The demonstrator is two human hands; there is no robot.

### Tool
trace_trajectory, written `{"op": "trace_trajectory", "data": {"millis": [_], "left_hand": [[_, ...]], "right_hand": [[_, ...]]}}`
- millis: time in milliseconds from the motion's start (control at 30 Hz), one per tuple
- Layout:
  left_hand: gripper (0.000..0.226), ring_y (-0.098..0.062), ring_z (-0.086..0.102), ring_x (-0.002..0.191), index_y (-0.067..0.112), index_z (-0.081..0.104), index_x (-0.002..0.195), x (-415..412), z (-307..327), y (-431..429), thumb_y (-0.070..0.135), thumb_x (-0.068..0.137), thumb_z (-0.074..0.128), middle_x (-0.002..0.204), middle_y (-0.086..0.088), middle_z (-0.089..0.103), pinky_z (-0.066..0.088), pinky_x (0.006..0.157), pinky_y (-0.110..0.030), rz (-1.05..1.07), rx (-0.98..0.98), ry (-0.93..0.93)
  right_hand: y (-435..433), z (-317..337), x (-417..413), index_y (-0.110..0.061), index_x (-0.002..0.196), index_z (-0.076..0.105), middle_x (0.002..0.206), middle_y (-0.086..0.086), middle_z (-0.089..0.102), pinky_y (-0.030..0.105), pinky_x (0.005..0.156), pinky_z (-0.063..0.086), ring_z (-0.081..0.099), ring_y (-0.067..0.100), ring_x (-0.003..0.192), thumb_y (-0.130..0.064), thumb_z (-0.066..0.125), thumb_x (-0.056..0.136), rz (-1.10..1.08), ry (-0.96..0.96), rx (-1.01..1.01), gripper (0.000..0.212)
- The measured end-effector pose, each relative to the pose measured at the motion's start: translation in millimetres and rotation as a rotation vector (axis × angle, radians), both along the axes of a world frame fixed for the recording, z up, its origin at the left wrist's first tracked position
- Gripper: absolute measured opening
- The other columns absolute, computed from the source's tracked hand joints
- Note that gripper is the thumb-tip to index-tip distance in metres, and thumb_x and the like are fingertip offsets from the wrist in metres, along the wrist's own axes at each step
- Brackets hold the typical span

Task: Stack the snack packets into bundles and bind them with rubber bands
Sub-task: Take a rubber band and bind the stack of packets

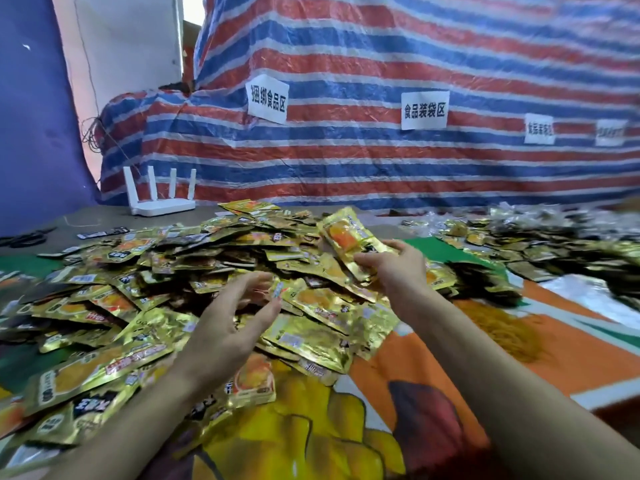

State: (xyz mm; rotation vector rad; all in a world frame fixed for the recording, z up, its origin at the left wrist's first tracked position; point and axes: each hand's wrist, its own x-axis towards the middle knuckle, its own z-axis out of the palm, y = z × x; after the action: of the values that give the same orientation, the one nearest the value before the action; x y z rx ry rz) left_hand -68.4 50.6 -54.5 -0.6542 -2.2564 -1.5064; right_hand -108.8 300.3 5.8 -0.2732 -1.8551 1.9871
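A big loose heap of gold snack packets (166, 265) covers the table in front of me. My right hand (398, 268) grips a small stack of gold packets (346, 240), held tilted above the heap. My left hand (235, 313) hovers open over the pile, fingers straight and spread, palm facing right, and holds nothing. A mound of orange rubber bands (502, 327) lies on the cloth to the right of my right forearm.
A white router (159, 199) with several antennas stands at the back left. A striped tarp (381, 133) with paper signs rises behind the table. More packets (554, 244) are piled at the right. Scissors (24, 239) lie far left. Printed cloth (398, 375) covers the near table.
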Motion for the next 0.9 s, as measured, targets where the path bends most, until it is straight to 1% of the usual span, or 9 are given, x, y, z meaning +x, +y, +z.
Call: {"op": "trace_trajectory", "data": {"millis": [100, 200, 367, 467, 567, 667, 733, 800, 900], "left_hand": [[0.032, 0.009, 0.056, 0.11, 0.04, 0.058, 0.122, 3, 0, 2, 0.051, 0.092, 0.062, 0.117, 0.02, 0.062, 0.041, 0.085, -0.004, 0.021, -0.054, 0.096], [0.038, 0.008, 0.056, 0.111, 0.038, 0.058, 0.123, 2, -1, 2, 0.048, 0.086, 0.057, 0.117, 0.019, 0.061, 0.041, 0.084, -0.005, 0.022, -0.069, 0.115], [0.03, 0.008, 0.057, 0.109, 0.044, 0.056, 0.121, -3, -1, 2, 0.049, 0.091, 0.057, 0.115, 0.021, 0.061, 0.043, 0.082, -0.01, 0.033, -0.078, 0.148], [0.032, 0.006, 0.058, 0.108, 0.045, 0.056, 0.121, -4, -1, 0, 0.045, 0.089, 0.056, 0.114, 0.02, 0.061, 0.042, 0.083, -0.004, 0.038, -0.09, 0.157], [0.03, 0.006, 0.058, 0.107, 0.045, 0.056, 0.12, -6, -1, -2, 0.043, 0.091, 0.057, 0.113, 0.022, 0.061, 0.041, 0.083, -0.002, 0.054, -0.098, 0.155], [0.025, 0.004, 0.058, 0.106, 0.039, 0.059, 0.12, -10, -2, -5, 0.029, 0.097, 0.063, 0.113, 0.02, 0.061, 0.043, 0.083, -0.006, 0.079, -0.122, 0.156], [0.025, 0.004, 0.058, 0.104, 0.032, 0.062, 0.118, -13, -2, -8, 0.018, 0.098, 0.064, 0.112, 0.02, 0.061, 0.044, 0.083, -0.011, 0.101, -0.162, 0.141], [0.025, 0.006, 0.057, 0.099, 0.032, 0.064, 0.111, -14, -1, -13, 0.013, 0.096, 0.064, 0.107, 0.024, 0.06, 0.043, 0.078, -0.012, 0.138, -0.183, 0.121], [0.024, 0.001, 0.058, 0.091, 0.026, 0.068, 0.101, -17, 1, -21, 0.005, 0.091, 0.064, 0.098, 0.016, 0.062, 0.049, 0.077, -0.026, 0.207, -0.237, 0.075]], "right_hand": [[49, 5, -19, -0.017, 0.122, 0.053, 0.107, 0.005, 0.06, 0.049, 0.083, 0.057, 0.066, 0.026, 0.092, -0.006, 0.081, 0.081, -0.317, 0.024, 0.233, 0.051], [90, 6, -35, -0.015, 0.123, 0.054, 0.108, 0.004, 0.059, 0.039, 0.077, 0.047, 0.055, 0.022, 0.093, -0.012, 0.082, 0.08, -0.515, 0.018, 0.447, 0.052], [128, -11, -62, -0.006, 0.121, 0.05, 0.12, 0.021, 0.06, 0.045, 0.089, 0.048, 0.057, 0.038, 0.109, -0.014, 0.073, 0.09, -0.598, -0.204, 0.625, 0.04], [132, -28, -69, 0.001, 0.128, 0.047, 0.131, 0.029, 0.051, 0.05, 0.097, 0.046, 0.052, 0.045, 0.119, -0.021, 0.067, 0.095, -0.604, -0.389, 0.77, 0.044], [130, -37, -69, 0.005, 0.131, 0.048, 0.149, 0.031, 0.032, 0.053, 0.115, 0.028, 0.031, 0.047, 0.138, -0.023, 0.059, 0.097, -0.682, -0.554, 0.961, 0.045], [120, -36, -66, 0.006, 0.138, 0.042, 0.156, 0.033, 0.023, 0.058, 0.119, 0.016, 0.021, 0.048, 0.145, -0.026, 0.056, 0.097, -0.737, -0.529, 1.05, 0.054], [101, -32, -61, 0.004, 0.139, 0.042, 0.154, 0.033, 0.027, 0.06, 0.118, 0.017, 0.023, 0.047, 0.145, -0.031, 0.056, 0.097, -0.715, -0.406, 1.131, 0.056], [74, -26, -55, 0.0, 0.129, 0.053, 0.141, 0.029, 0.047, 0.057, 0.112, 0.03, 0.042, 0.043, 0.132, -0.038, 0.06, 0.096, -0.564, -0.211, 1.202, 0.05], [25, -14, -30, -0.011, 0.102, 0.072, 0.103, 0.009, 0.073, 0.043, 0.083, 0.057, 0.068, 0.023, 0.092, -0.038, 0.069, 0.092, 0.057, -0.027, 1.08, 0.029]]}}
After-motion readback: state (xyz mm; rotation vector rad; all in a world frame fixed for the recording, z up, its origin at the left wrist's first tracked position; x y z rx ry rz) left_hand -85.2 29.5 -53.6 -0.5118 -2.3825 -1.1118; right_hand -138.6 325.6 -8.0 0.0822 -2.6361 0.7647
